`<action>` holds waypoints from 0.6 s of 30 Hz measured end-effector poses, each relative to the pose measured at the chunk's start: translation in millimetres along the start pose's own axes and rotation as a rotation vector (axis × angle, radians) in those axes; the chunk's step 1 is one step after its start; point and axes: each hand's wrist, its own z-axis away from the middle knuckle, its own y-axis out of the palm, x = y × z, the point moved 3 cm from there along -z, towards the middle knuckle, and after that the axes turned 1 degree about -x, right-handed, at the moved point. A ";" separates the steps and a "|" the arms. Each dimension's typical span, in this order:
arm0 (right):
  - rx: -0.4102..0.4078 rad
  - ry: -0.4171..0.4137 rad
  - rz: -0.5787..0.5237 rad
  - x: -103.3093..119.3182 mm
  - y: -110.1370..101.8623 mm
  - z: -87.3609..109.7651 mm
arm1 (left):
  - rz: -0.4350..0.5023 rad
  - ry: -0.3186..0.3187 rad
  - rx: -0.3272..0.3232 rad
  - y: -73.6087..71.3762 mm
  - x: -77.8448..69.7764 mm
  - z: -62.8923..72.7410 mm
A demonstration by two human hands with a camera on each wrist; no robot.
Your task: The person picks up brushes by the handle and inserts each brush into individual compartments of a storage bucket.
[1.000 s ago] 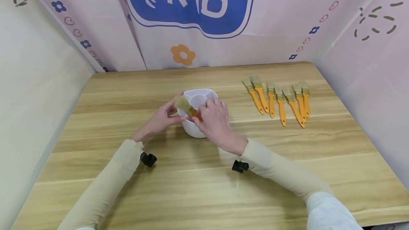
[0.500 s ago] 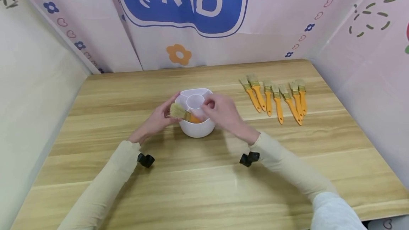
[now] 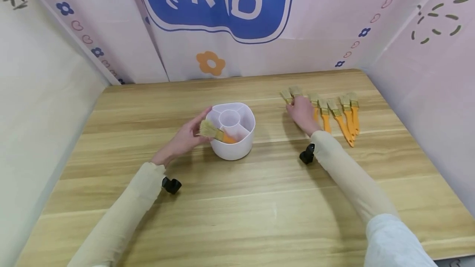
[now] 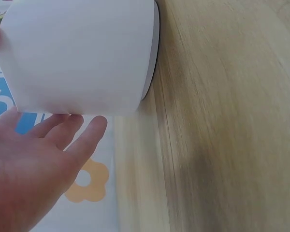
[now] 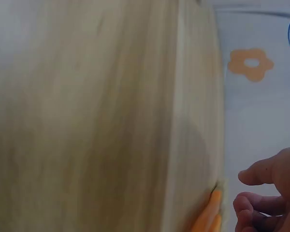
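A white divided container stands on the wooden table. One brush leans in its front compartment, orange handle inside, bristles out past the left front rim. The left hand holds the container's left side between thumb and fingers. Well to the right, the right hand is over the two leftmost loose brushes, thumb and fingers parted; five more brushes lie beside it.
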 end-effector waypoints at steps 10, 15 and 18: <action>0.006 0.045 0.036 -11.5 3.8 -10.4 | -0.035 0.016 -0.011 -0.1 -0.8 -1.7; 0.019 0.051 0.081 -11.3 4.6 -12.3 | -0.024 0.003 -0.007 -0.8 -2.6 -1.0; 0.041 0.027 0.097 -12.4 5.7 -12.4 | -0.017 -0.004 0.001 -0.9 -3.0 -0.9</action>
